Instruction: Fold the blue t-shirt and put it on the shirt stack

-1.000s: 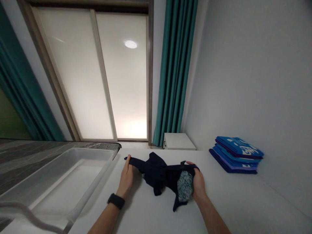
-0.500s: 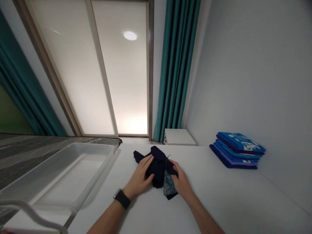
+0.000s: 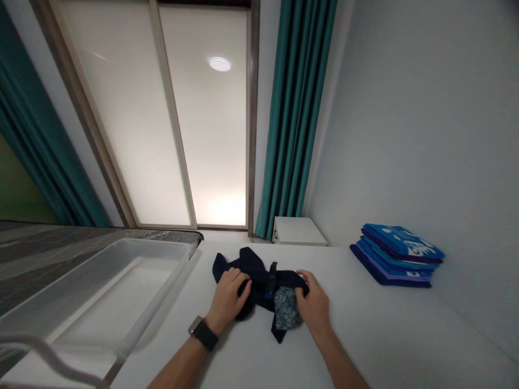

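Note:
A crumpled dark navy cloth garment (image 3: 259, 273) lies on the white table (image 3: 251, 362) in front of me. A grey-blue patterned patch (image 3: 287, 309) shows at its near right, and a small dark tag or strap stands up near its middle. My left hand (image 3: 230, 294), with a watch on the wrist, has its fingers curled round the garment's left part. On the other side, my right hand (image 3: 313, 302) pinches the right edge beside the patterned patch. The garment's exact kind is hard to make out in its bunched state.
To the left stands a translucent plastic bin (image 3: 133, 324) with a curved grey handle (image 3: 48, 354) near it. A stack of folded blue and purple cloths (image 3: 397, 256) sits at the right by the wall. Beyond the table's far edge is a small white cabinet (image 3: 298, 231).
My hands have moved apart, spreading the garment sideways. Its right edge is pulled to the right, more of the patterned patch shows, and my left fingers have curled in.

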`<action>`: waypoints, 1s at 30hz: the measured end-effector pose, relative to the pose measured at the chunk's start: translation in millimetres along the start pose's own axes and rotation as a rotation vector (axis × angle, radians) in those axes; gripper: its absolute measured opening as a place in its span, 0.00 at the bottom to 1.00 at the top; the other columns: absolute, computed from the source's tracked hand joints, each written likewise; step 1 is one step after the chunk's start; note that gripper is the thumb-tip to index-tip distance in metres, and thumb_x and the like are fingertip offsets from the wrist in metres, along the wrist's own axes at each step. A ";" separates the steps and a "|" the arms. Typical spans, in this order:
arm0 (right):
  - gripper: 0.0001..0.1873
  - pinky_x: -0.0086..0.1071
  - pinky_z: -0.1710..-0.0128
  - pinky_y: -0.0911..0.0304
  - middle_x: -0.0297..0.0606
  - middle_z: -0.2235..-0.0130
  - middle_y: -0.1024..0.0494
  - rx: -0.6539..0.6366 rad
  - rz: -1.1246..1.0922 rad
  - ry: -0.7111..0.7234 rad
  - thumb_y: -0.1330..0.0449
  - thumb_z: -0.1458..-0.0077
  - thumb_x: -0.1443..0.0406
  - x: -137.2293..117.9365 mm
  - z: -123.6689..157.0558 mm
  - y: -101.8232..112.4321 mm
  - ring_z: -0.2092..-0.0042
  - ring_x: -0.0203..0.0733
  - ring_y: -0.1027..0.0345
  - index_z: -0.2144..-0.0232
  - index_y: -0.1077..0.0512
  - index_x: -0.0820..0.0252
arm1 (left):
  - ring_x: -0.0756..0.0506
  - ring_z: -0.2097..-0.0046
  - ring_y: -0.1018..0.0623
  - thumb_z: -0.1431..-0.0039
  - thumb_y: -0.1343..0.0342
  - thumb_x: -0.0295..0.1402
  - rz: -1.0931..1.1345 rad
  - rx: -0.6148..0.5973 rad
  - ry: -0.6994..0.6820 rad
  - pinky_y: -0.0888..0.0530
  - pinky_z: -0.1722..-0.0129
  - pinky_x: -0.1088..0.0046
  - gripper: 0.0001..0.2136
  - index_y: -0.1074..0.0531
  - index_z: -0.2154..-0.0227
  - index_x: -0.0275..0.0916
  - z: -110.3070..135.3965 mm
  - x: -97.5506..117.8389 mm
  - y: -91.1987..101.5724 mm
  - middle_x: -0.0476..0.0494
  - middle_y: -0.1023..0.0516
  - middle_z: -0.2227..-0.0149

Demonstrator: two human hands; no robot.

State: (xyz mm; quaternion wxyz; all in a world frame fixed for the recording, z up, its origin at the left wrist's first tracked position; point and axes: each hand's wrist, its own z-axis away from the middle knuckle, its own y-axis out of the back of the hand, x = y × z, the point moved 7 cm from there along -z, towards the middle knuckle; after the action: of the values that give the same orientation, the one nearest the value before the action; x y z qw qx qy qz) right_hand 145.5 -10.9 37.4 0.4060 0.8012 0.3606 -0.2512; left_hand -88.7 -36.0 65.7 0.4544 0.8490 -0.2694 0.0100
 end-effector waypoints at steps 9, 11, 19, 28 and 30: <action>0.15 0.40 0.51 0.38 0.42 0.58 0.26 0.003 -0.294 -0.206 0.49 0.47 0.60 12.8 -0.4 -9.8 0.54 0.47 0.33 0.61 0.29 0.58 | 0.41 0.54 0.29 0.41 0.53 0.26 -0.098 -0.012 -0.028 0.35 0.52 0.60 0.15 0.30 0.52 0.41 2.8 -3.3 3.7 0.42 0.27 0.57; 0.16 0.37 0.52 0.38 0.39 0.57 0.24 -0.099 -0.402 -0.236 0.49 0.47 0.61 5.9 5.8 -22.4 0.54 0.46 0.32 0.58 0.29 0.57 | 0.40 0.49 0.30 0.42 0.50 0.28 -0.047 -0.061 -0.059 0.35 0.50 0.59 0.22 0.36 0.43 0.42 4.1 8.2 -2.4 0.40 0.29 0.49; 0.15 0.35 0.59 0.35 0.38 0.62 0.22 -0.244 -0.567 -0.300 0.45 0.46 0.55 -6.4 5.5 -28.0 0.59 0.46 0.29 0.63 0.27 0.58 | 0.44 0.65 0.27 0.33 0.58 0.39 0.244 -0.139 0.131 0.31 0.61 0.67 0.15 0.30 0.71 0.41 1.9 -4.2 -14.7 0.46 0.27 0.69; 0.18 0.42 0.50 0.39 0.41 0.54 0.25 -0.213 -0.048 0.011 0.44 0.48 0.62 12.8 -2.1 -15.8 0.51 0.48 0.32 0.53 0.31 0.54 | 0.48 0.72 0.35 0.35 0.59 0.48 0.653 0.054 0.409 0.36 0.69 0.73 0.20 0.44 0.78 0.41 3.2 -32.1 9.7 0.52 0.37 0.76; 0.13 0.40 0.55 0.37 0.39 0.60 0.23 -0.238 0.014 -0.037 0.47 0.45 0.61 23.1 -3.0 -16.7 0.56 0.47 0.29 0.58 0.29 0.53 | 0.48 0.72 0.35 0.35 0.60 0.48 0.667 -0.002 0.393 0.35 0.70 0.73 0.20 0.44 0.78 0.41 3.1 -27.2 7.4 0.52 0.37 0.77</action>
State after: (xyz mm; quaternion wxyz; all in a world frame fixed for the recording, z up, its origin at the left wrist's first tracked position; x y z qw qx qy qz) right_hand 146.9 7.1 15.1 0.5066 0.7450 0.3748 -0.2187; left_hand -116.1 -29.5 62.4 0.4702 0.6962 -0.4383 0.3194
